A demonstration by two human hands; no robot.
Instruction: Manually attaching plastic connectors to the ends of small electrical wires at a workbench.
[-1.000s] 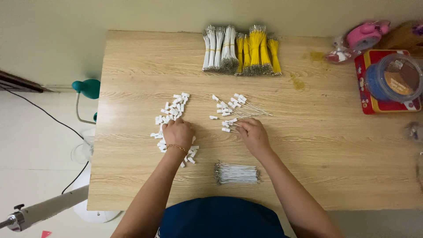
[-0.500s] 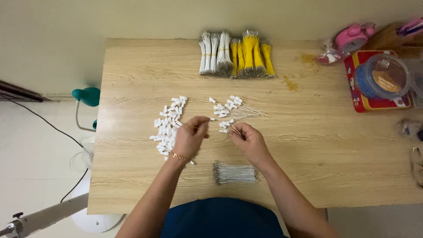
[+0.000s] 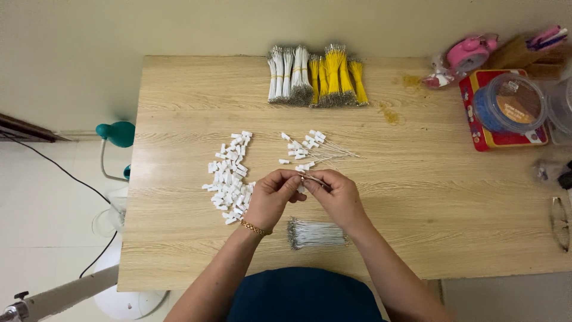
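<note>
Fingers (image 3: 291,180) of the left hand (image 3: 271,200) and of the right hand (image 3: 338,197) meet at the centre of the frame, pinched together on a thin short wire with a small white plastic connector (image 3: 307,179), held just above the pale wooden counter (image 3: 429,197). Whether one hand grips the connector and the other the wire is too small to tell. Such a piece looks very light, the wire limp and springy, the connector hard, smooth and easy to let slip; a fingertip pinch on the connector's flat sides and on the wire close to its end seems the surest hold. Left of the hands lies a loose heap of small white plastic connectors (image 3: 229,179); just above them, a scatter of connectors already on thin wires (image 3: 313,149). Below the right hand rests a bundle of thin white wires (image 3: 316,233). Bundles of white and yellow wires (image 3: 316,77) lie at the upper centre, well apart.
</note>
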